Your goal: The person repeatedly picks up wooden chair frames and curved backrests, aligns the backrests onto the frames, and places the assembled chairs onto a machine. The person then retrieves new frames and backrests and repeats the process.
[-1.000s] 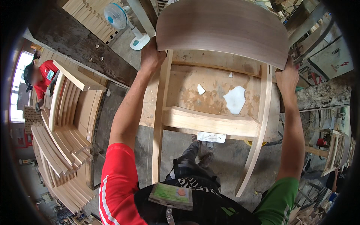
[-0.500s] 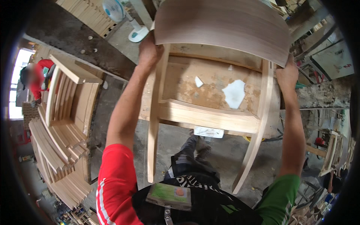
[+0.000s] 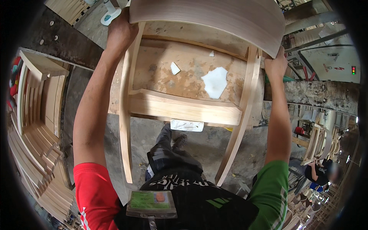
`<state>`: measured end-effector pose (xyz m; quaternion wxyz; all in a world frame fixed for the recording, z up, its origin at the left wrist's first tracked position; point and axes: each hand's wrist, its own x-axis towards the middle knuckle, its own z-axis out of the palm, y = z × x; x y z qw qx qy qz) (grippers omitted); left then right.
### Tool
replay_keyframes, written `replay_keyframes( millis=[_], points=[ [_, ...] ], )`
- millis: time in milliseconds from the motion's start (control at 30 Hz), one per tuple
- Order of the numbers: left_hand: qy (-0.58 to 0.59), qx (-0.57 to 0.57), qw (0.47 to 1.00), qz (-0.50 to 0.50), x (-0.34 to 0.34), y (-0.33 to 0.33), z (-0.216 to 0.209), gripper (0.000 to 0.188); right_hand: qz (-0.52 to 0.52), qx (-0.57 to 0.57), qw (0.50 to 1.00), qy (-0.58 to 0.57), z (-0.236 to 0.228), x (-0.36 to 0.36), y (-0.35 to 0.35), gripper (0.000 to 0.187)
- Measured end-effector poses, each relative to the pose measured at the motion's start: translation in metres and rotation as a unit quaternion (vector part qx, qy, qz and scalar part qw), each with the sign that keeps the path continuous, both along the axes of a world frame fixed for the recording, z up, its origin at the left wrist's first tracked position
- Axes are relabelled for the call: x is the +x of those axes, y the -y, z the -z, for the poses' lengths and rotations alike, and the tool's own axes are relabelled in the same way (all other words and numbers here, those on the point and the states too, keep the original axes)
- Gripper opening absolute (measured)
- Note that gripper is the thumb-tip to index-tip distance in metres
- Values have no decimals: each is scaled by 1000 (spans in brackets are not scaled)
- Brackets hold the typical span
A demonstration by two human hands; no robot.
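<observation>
While my left hand at 11 o'clock and my right hand at 2 o'clock clamp its two side posts, an unfinished wooden chair frame stands tipped over the workbench.

Both of my hands are closed tight on the posts just under the curved backrest at 12 o'clock; the legs point to 6 o'clock, above the concrete floor. Stacked chair parts fill 9 o'clock, and another person bends at 4 o'clock.
</observation>
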<state>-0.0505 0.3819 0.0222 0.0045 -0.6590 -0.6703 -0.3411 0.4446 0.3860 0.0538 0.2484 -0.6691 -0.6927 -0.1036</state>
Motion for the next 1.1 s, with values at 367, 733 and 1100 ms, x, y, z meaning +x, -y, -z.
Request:
replay_keyframes(
  millis=[367,733,1100],
  points=[
    [-2,-7,1000,-23,1,-3,-2,35,23,-31,999,-2,4,-4,4,41],
    [1,-67,996,-60,11,4,-12,38,-63,-142,988,-4,-33,18,10,54],
    [11,-75,995,-62,15,14,-13,37,-28,80,986,-144,-42,-60,-16,83]
  ],
)
